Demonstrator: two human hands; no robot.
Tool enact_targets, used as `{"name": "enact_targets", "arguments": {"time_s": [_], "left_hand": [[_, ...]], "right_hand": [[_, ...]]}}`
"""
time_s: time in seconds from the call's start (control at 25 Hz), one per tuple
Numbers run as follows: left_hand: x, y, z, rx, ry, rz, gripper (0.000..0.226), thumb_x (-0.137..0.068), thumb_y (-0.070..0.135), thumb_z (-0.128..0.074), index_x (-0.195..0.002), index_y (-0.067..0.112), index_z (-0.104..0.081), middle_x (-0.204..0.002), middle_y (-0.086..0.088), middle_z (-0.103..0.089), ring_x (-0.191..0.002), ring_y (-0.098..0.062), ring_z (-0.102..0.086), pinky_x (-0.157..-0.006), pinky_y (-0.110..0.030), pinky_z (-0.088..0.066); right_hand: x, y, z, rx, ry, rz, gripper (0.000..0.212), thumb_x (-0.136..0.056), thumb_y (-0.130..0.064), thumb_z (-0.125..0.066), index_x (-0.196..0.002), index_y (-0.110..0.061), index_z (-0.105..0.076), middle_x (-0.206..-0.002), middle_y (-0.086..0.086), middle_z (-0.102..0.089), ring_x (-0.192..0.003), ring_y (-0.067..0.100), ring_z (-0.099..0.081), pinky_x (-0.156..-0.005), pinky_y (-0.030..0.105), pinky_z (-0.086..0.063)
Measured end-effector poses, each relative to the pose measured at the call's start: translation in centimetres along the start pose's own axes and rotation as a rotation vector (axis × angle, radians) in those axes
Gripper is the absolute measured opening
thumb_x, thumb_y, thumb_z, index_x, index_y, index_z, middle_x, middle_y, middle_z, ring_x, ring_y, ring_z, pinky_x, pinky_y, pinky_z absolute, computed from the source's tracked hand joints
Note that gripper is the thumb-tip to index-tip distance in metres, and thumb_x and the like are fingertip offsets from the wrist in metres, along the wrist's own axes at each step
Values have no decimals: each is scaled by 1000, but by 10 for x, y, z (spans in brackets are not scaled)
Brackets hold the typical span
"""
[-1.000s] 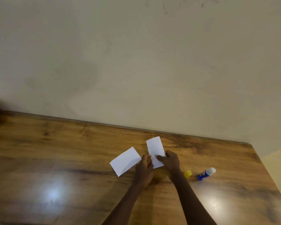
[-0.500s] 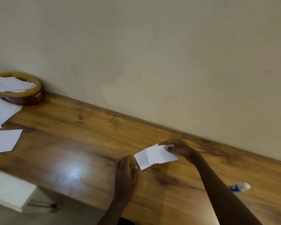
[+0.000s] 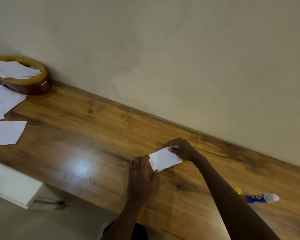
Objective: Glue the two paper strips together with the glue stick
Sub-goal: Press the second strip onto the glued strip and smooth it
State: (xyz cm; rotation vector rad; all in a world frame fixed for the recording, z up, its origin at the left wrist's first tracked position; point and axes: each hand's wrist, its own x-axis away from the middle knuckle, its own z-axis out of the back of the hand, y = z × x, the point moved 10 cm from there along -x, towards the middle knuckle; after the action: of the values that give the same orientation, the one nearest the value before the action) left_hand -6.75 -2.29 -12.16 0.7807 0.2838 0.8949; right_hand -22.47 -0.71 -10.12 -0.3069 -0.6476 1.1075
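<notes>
Two white paper strips [image 3: 164, 159] lie stacked one over the other on the wooden table [image 3: 97, 135], edges nearly matched. My left hand [image 3: 142, 177] holds their near-left end with its fingertips. My right hand [image 3: 182, 149] pinches the far end between thumb and fingers. The blue glue stick [image 3: 261, 198] lies on its side at the right, uncapped, white tip pointing right. Its yellow cap [image 3: 238, 190] rests just left of it, partly behind my right forearm.
At the far left stands a round brown and yellow container [image 3: 33, 84] with papers in it, and loose white sheets [image 3: 5, 132] lie in front of it. A white board [image 3: 12, 184] juts below the table's near edge. The wall runs along the back.
The view swung left and tilted. The strips, apart a second ago, now lie stacked flat; my right hand brought one over the other and my left hand closed on their near end.
</notes>
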Motion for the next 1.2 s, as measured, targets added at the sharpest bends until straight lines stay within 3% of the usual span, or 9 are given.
{"name": "enact_targets", "arguments": {"time_s": [0.16, 0.36, 0.6, 0.72, 0.84, 1.0, 1.12, 1.2], "left_hand": [[0, 0, -1, 1, -15, -8, 56, -82, 29, -54, -132, 11, -34, -142, -14, -39, -135, -30, -28, -116, -43, -20], [0, 5, 6, 43, 37, -40, 44, -83, 20, -53, -124, 6, -42, -130, -18, -51, -125, -31, -42, -112, -49, -28], [-1, 7, 6, 21, 40, -62, 49, -80, 23, -58, -123, 6, -42, -128, -17, -52, -123, -31, -45, -113, -46, -27], [1, 9, 9, 59, 64, -79, 45, -80, 19, -58, -120, 5, -44, -123, -19, -55, -119, -32, -47, -110, -50, -30], [2, 8, 11, 114, 71, -74, 40, -81, 13, -54, -120, 6, -43, -122, -17, -55, -118, -30, -46, -109, -53, -30], [2, 8, 12, 146, 90, -80, 38, -81, 10, -51, -119, 7, -44, -122, -16, -56, -118, -29, -47, -106, -55, -33], [2, 9, 12, 130, 86, -83, 37, -80, 13, -48, -117, 7, -44, -120, -17, -56, -116, -30, -47, -104, -55, -35], [1, 7, 9, 106, 68, -80, 40, -78, 9, -51, -117, 7, -44, -120, -18, -55, -116, -31, -46, -104, -55, -35]], "right_hand": [[1, -7, 1, -27, 50, 5, 27, -84, 3, -47, -105, -5, -63, -117, 13, -64, -107, 27, -55, -91, 40, -47], [6, 1, -7, 3, 114, -71, 29, -86, 0, -46, -106, -10, -63, -119, 10, -64, -109, 26, -54, -90, 35, -45], [17, 4, -10, 102, 235, -133, 26, -87, -8, -48, -107, -17, -62, -117, 6, -65, -105, 25, -57, -95, 43, -44], [30, -1, 4, -53, 362, -96, 26, -85, -2, -47, -102, -10, -65, -111, 10, -68, -102, 25, -59, -88, 32, -46], [42, 4, 24, -254, 474, -88, 25, -86, 1, -46, -100, -5, -66, -112, 13, -66, -100, 21, -56, -81, 24, -38], [42, 10, 14, -371, 421, -125, 25, -85, 1, -47, -100, -6, -66, -114, 11, -65, -99, 14, -52, -69, 0, -33], [40, 18, 3, -345, 416, -174, 24, -85, 0, -47, -100, -5, -66, -115, 13, -65, -103, 22, -54, -63, 4, -34], [41, 23, -1, -302, 444, -209, 23, -86, -1, -48, -100, -6, -66, -115, 13, -65, -104, 26, -56, -67, 11, -31]]}}
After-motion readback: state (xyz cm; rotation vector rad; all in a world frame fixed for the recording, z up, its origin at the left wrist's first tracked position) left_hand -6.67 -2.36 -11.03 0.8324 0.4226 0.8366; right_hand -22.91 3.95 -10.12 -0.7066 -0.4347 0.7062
